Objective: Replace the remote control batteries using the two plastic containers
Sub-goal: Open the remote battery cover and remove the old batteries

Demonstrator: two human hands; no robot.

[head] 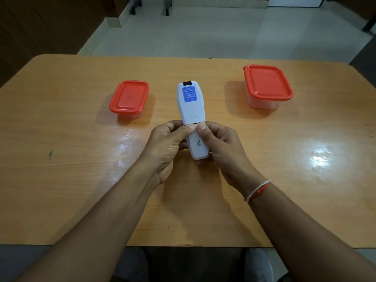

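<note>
A white remote control lies back side up in the middle of the table, with a blue label near its far end. My left hand and my right hand both grip its near half. Both thumbs press on the top edge of the battery cover, where a thin dark gap shows. A small clear container with a red lid stands to the left of the remote. A larger clear container with a red lid stands to the right. Both lids are on. No batteries are visible.
The wooden table has rounded far corners and glare spots near the hands. Its near edge runs just above my knees. Beyond the far edge lies a pale floor with chair legs.
</note>
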